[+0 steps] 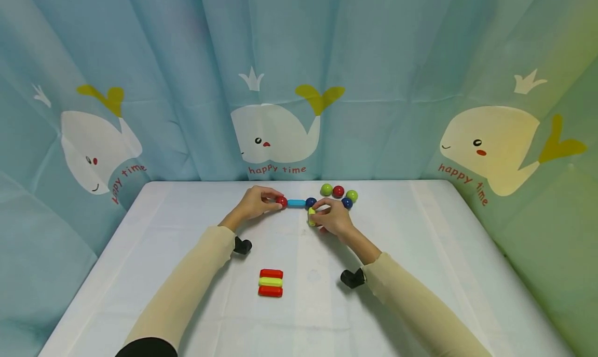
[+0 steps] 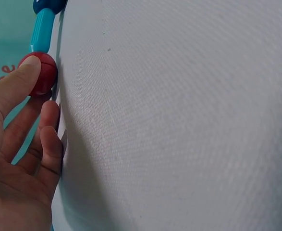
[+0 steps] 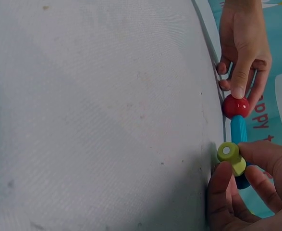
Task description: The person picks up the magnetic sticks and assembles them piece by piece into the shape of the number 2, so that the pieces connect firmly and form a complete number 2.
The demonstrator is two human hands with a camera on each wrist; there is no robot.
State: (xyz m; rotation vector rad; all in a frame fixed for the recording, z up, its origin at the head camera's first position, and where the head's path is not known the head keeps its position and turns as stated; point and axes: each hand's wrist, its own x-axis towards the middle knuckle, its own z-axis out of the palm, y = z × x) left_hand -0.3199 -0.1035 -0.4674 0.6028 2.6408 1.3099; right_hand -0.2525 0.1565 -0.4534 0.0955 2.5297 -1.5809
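Note:
My left hand [image 1: 254,202] pinches a glossy red ball [image 1: 282,201] between thumb and fingers at the far part of the table. From that ball a light blue rod [image 1: 296,203] runs right to a dark blue ball [image 1: 310,202], joining them in a line. With thumb and fingertips, my right hand [image 1: 334,218] grips a yellow-green rod [image 1: 311,218] that touches or nearly touches the dark blue ball and points toward the near side. A pale round disc shows on this rod's free end [image 3: 226,150] in the right wrist view. Fingers partly cover the rod.
Behind the right hand lie two green balls [image 1: 326,190], a red ball [image 1: 338,191] and another dark blue ball [image 1: 347,203]. Nearer, two red rods [image 1: 270,291] flank a yellow-green rod [image 1: 270,282]. A whale-print curtain [image 1: 374,139] borders the white table [image 1: 224,315].

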